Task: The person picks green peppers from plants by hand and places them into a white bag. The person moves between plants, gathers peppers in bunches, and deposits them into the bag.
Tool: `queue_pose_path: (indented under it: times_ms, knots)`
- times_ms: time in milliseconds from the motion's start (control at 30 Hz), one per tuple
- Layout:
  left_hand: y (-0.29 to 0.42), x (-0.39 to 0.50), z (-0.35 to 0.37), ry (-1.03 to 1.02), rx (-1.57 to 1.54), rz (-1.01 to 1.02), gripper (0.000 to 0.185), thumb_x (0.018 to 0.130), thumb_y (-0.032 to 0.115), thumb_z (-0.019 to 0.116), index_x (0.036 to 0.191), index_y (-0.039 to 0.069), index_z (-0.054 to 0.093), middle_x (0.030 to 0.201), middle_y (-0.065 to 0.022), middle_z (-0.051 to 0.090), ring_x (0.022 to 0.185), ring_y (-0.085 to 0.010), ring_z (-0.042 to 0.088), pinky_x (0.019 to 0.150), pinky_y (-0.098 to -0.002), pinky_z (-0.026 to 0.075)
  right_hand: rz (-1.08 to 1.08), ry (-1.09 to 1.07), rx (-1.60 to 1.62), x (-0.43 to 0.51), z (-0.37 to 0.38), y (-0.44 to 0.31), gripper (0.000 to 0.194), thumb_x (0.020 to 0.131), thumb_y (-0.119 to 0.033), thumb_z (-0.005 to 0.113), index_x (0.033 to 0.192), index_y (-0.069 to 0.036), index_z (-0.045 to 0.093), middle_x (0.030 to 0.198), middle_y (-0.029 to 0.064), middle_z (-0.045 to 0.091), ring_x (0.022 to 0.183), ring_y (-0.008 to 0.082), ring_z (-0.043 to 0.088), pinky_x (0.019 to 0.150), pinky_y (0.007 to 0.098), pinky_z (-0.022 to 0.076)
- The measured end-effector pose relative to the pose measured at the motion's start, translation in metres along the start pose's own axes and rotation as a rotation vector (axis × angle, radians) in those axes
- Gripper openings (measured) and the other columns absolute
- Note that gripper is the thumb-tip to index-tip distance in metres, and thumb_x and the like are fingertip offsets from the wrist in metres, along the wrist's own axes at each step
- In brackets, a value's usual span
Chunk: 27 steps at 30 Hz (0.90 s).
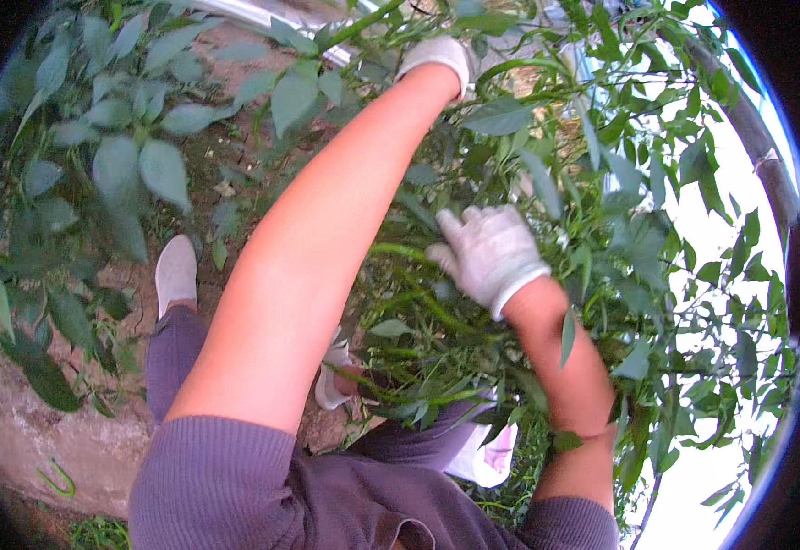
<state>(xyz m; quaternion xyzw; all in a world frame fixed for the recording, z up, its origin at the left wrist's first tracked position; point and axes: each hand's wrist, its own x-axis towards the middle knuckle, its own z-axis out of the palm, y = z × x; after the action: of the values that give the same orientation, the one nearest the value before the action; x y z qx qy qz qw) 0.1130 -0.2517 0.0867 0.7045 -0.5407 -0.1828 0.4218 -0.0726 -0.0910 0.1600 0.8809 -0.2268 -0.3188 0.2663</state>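
My left hand [438, 62], in a white knit glove, reaches far forward into the foliage of the pepper plants [510, 117]. Leaves and stems hide its fingers, so whatever it may hold cannot be seen. Closer to me, my right hand [493, 254] wears a matching glove and hovers over the leaves. Its thumb and index finger are spread apart, slightly blurred. A long, thin green pepper [396, 250] ends right beside the thumb; I cannot tell whether they touch. More curved green peppers [441, 313] hang among the stems below this hand.
Leafy plants [139, 158] line the left side. A curved pole [764, 144] rises at the far right. A white bag or container [486, 454] is beside my leg. One green pepper [60, 478] lies on bare soil [29, 433]. My shoe [176, 275] stands between the plants.
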Motion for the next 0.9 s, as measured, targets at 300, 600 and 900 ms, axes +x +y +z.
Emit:
queue_pose_path:
  times_ms: [300,600,900]
  knots:
    - [-0.014,0.047,0.054,-0.205,0.175,0.426,0.041,0.078,0.009,0.057,0.118,0.013,0.065,0.117,-0.0183,0.067,0.108,-0.0372,0.065,0.091,-0.0516,0.051,0.024,0.025,0.065,-0.005,0.008,-0.004,0.047,0.089,-0.044,0.061,0.113,-0.003,0.059,0.084,0.0111,0.066,0.079,0.0273,0.063,0.075,0.0404,0.0446]
    - [-0.022,0.057,0.075,0.124,-0.007,0.224,0.038,0.086,0.025,0.051,0.117,0.009,0.066,0.1,-0.0197,0.068,0.099,-0.0377,0.065,0.093,-0.0464,0.049,0.065,0.065,0.173,-0.013,0.014,-0.003,0.043,0.089,-0.039,0.062,0.11,-0.001,0.06,0.087,0.0132,0.063,0.084,0.031,0.061,0.075,0.0429,0.0487]
    - [-0.014,0.037,-0.038,0.161,-0.217,0.05,0.041,0.086,0.041,0.059,0.108,0.009,0.071,0.108,-0.0144,0.071,0.099,-0.0306,0.068,0.087,-0.0397,0.053,0.058,-0.003,0.209,-0.013,0.003,-0.005,0.038,0.089,-0.036,0.062,0.106,-0.002,0.059,0.093,0.0159,0.065,0.09,0.0329,0.064,0.079,0.0442,0.0512]
